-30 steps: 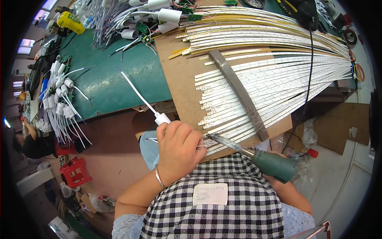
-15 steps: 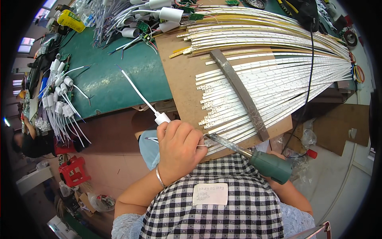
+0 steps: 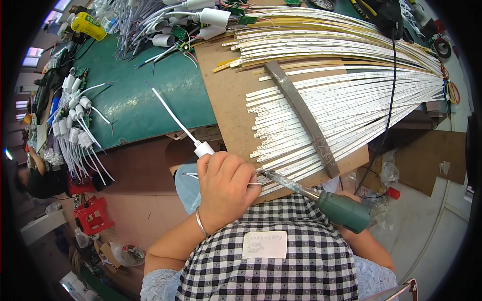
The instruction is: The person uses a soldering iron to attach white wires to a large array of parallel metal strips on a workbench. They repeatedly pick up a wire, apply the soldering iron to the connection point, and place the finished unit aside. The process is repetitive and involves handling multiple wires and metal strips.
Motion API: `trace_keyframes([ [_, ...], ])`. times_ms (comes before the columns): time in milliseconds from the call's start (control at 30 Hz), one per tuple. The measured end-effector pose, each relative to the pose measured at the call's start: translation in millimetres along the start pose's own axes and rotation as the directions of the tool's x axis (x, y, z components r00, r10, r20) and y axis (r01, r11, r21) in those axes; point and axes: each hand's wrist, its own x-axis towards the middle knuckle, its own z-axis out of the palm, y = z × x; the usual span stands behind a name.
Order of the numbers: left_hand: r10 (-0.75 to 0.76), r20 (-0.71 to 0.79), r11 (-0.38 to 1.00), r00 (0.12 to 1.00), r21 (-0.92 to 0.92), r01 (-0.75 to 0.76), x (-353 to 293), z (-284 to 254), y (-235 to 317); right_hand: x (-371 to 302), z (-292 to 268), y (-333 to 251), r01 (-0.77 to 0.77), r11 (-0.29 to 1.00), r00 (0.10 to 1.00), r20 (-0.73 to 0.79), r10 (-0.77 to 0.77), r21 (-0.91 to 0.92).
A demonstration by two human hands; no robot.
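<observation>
My left hand (image 3: 226, 184) is closed around a white end cap (image 3: 203, 149), whose white cable (image 3: 173, 114) sticks out toward the upper left. Thin wires show beside its fingers. My right hand (image 3: 347, 196), mostly hidden behind the handle, grips a soldering iron (image 3: 344, 211) with a green handle and a dark metal shaft. The iron's tip is beside my left fingertips, at the near ends of the white LED strips (image 3: 346, 108). Whether it touches a wire or a strip is too small to tell. A brown metal bar (image 3: 303, 119) lies across the strips.
Under the strips is a brown board (image 3: 221, 95) on the green table (image 3: 145, 108). Capped cables (image 3: 75, 120) are heaped at left, with more caps and circuit boards at the back. A black cord (image 3: 393, 75) hangs at right. A red stool (image 3: 94, 219) stands on the floor.
The soldering iron's handle has shifted very slightly right and down. My left hand keeps its hold on the end cap, almost unmoved.
</observation>
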Motion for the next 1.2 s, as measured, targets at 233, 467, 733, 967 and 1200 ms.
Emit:
trace_keyframes([
  [233,0.003,-0.004,1.0,1.0,-0.003,-0.003,0,1,0,18,0,-19,0.241,0.801,0.969,0.18,-0.169,-0.547],
  [467,-0.001,-0.001,1.0,1.0,0.003,0.001,0,1,0,8,1,-25,0.079,0.875,0.997,0.018,-0.08,-0.477],
  [733,-0.001,-0.001,1.0,1.0,0.0,0.001,-1,1,0,28,12,-14,-0.001,0.999,1.0,-0.005,0.001,0.044],
  [967,0.004,-0.004,1.0,1.0,-0.008,-0.005,0,1,1,91,65,-20,-0.025,0.853,0.998,-0.041,0.054,0.522],
  [1200,0.001,0.006,1.0,1.0,-0.026,-0.001,-1,0,0,101,70,-11,0.029,0.883,0.998,-0.055,-0.004,0.469],
])
